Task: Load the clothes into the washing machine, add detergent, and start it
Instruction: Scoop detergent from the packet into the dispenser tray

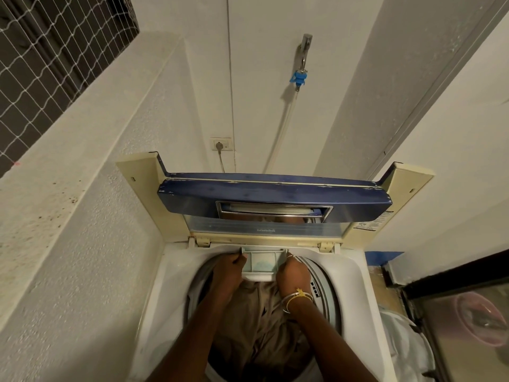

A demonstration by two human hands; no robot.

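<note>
Head view: the lid (275,197) is folded up towards the wall, leaving the drum open, and the clothes (261,326) already lie inside. The drawer (260,261) juts from the washer's (170,271) back rim, with something bluish in it. The left hand (230,268) and right hand (292,274) each clasp one side with curled fingers, probably to keep it square.

Left hand (230,268) and right hand (292,274) gripping detergent drawer (263,261), clothes (256,326) in open washing machine (170,271)
</note>
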